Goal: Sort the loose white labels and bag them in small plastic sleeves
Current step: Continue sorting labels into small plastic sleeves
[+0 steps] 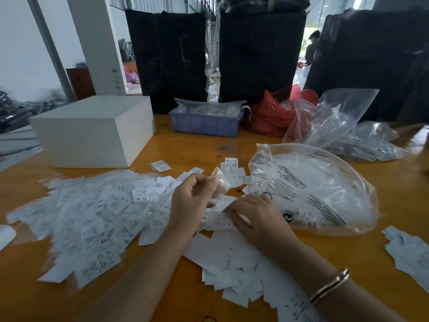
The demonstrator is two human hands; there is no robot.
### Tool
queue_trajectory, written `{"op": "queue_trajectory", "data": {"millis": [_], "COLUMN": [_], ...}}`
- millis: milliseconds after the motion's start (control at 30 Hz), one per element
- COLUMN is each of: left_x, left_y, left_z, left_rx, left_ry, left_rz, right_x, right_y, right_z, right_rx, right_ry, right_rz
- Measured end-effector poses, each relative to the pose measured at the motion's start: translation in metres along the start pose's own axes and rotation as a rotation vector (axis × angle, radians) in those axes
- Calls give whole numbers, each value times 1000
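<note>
A wide heap of loose white labels [92, 217] with size prints such as XS and XL covers the orange table [348, 256] in front of me. My left hand [192, 201] is raised just above the heap and pinches a small clear plastic sleeve [219, 180] between thumb and fingers. My right hand [257, 217] lies low on the labels, its fingers curled on a white label [222, 223] at the heap's middle. A gold bangle sits on my right wrist.
A large clear zip bag [313, 189] of small sleeves lies right of my hands. Behind stand a white box [92, 131], a blue bin [206, 123], a red bag [271, 115] and more clear bags [336, 119]. Further labels [411, 249] lie at the right edge.
</note>
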State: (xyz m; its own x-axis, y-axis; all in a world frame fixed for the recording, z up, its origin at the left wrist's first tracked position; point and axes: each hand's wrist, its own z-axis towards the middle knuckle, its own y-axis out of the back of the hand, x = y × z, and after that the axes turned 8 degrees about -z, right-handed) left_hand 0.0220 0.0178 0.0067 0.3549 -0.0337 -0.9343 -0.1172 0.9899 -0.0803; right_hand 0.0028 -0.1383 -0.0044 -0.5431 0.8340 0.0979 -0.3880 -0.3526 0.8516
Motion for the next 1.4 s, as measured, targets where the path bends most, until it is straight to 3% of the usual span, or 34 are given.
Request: {"op": "queue_trajectory", "data": {"millis": [100, 233, 333, 433, 500, 633, 767, 867, 933, 1200, 1400], "left_x": [0, 0, 3, 5, 4, 1, -2, -2, -1, 2, 1], "left_y": [1, -1, 0, 0, -1, -2, -1, -1, -1, -1, 2], "left_z": [0, -2, -5, -7, -6, -4, -3, -3, -2, -7, -5], "left_rx": [47, 205, 327, 375, 355, 254, 166, 157, 162, 209, 162], "left_ry": [-13, -6, -66, -135, -139, -50, 42, 64, 31, -314, -326], "left_rz": [46, 139, 218, 256, 253, 170, 72, 90, 135, 443, 473], "right_x": [-3, -8, -8, -5, -5, -5, -5, -9, -13, -14, -12], "right_y": [0, 6, 9, 10, 7, 8, 7, 5, 7, 9, 10], "right_z": [-2, -1, 1, 1, 2, 3, 1, 1, 1, 3, -1], "right_rx": [-127, -305, -309, -195, -115, -202, -195, -231, -293, -366, -314], "right_ry": [-278, -428, -434, -395, -374, -301, -335, -476, -542, -526, -499], "right_rz": [292, 489, 549, 619, 470, 365, 458, 739, 890, 934, 1021]}}
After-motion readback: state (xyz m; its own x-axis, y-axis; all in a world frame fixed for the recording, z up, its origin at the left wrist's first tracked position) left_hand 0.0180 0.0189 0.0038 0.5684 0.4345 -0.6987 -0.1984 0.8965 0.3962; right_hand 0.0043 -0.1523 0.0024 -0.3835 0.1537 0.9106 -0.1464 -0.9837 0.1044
